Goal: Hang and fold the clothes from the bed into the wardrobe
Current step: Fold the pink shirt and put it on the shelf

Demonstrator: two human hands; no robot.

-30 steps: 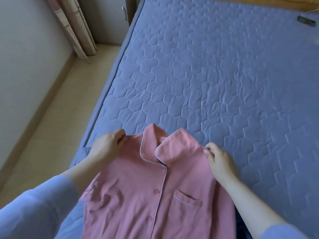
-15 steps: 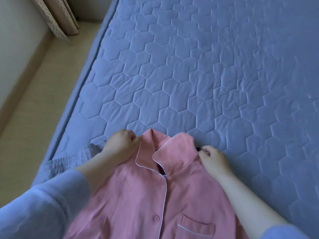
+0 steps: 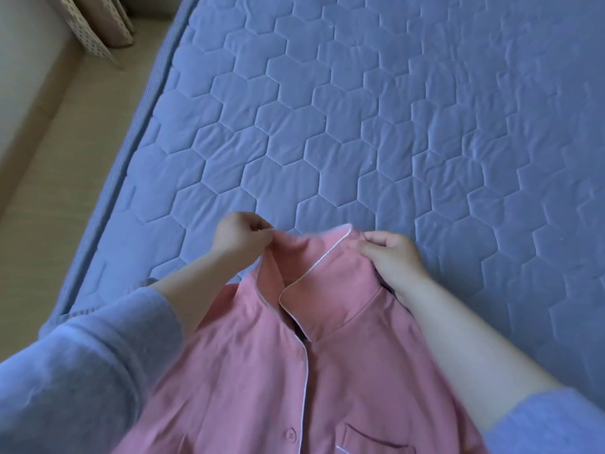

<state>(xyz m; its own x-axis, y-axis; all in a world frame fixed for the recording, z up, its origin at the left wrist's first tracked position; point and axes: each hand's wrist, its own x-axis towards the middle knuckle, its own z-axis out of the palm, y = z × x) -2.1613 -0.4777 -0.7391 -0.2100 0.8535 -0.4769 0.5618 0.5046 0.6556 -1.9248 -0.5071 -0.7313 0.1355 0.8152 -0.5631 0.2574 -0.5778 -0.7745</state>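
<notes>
A pink pyjama shirt [image 3: 262, 371] with white piping, buttons and a chest pocket lies front up near the foot of the bed [image 3: 409, 132]. My left hand [image 3: 240, 239] pinches the left side of its collar. On the right side of the collar, my right hand [image 3: 391, 257] pinches the fabric too. The collar is lifted slightly off the blue quilted cover. The shirt's lower part runs out of view at the bottom.
The bed's left edge [image 3: 131, 165] runs diagonally beside a beige floor [image 3: 49, 178]. A dotted curtain [image 3: 95, 27] hangs at the top left. A bit of grey fabric [image 3: 82, 311] shows at the bed's near left corner.
Both hands moved inward from the shirt's shoulders to the collar and now pinch it. The view shifted closer over the bed.
</notes>
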